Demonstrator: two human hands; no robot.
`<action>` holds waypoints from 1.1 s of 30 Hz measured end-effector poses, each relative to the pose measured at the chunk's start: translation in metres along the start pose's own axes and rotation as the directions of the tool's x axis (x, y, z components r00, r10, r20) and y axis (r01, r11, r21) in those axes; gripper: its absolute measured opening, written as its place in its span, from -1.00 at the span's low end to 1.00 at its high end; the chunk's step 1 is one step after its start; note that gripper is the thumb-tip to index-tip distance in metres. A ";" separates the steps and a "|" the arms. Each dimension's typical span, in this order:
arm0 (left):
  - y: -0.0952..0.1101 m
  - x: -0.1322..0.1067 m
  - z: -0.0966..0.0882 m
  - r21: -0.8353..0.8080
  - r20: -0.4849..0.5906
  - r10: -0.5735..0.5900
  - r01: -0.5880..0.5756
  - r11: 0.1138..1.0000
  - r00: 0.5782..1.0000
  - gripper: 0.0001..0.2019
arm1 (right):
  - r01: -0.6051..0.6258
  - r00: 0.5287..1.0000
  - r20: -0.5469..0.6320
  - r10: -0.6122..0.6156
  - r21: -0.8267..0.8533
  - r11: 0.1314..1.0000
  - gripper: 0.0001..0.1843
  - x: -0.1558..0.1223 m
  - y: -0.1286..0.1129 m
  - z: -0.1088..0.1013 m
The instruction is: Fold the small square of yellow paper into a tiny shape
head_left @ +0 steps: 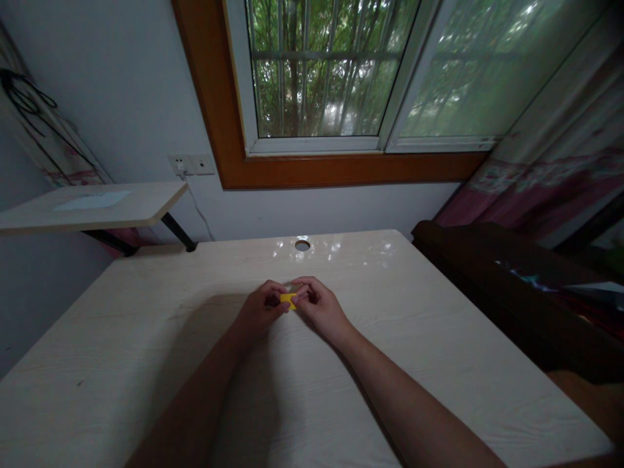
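Bare forearms (385,372) were outstretched — a small yellow piece (288,299) was pinched by left hand (260,307) and right hand (322,305), between them

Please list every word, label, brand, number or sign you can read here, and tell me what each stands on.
None can be read.
Yellow piece between the left hand and right hand: partly covered, no lettering discernible.
Pale sheet on the shelf: any print is too blurred to read.
Wall sockets: any marking is too small.
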State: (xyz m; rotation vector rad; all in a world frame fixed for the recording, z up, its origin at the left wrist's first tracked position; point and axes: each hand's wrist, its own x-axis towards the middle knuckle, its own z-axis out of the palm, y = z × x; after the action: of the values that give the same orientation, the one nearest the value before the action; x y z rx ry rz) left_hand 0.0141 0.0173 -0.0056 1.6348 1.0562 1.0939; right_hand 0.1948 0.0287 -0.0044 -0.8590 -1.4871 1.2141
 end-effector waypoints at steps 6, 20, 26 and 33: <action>-0.001 0.000 0.000 -0.033 0.022 -0.006 0.007 0.999 1.000 -0.77 | 0.014 1.000 -0.003 -0.014 0.006 1.000 -0.74 0.000 -0.001 0.000; -0.001 0.000 0.000 -0.052 -0.046 -0.002 -0.001 0.999 0.999 -0.71 | 0.001 0.998 -0.062 0.001 0.032 0.999 -0.69 0.001 0.003 -0.001; -0.003 0.001 0.000 -0.095 -0.020 0.007 -0.009 0.995 1.000 -0.68 | -0.024 1.000 0.005 0.024 0.017 1.000 -0.65 0.001 0.005 0.000; 0.008 -0.001 0.001 -0.153 -0.007 0.006 -0.007 0.988 1.000 -0.74 | -0.020 1.000 -0.006 0.020 0.022 1.000 -0.65 0.001 0.005 0.000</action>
State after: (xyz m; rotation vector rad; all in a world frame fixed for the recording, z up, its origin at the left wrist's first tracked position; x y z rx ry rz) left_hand 0.0157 0.0138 0.0017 1.5144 0.9470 1.1568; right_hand 0.1946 0.0313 -0.0092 -0.8639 -1.4606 1.2400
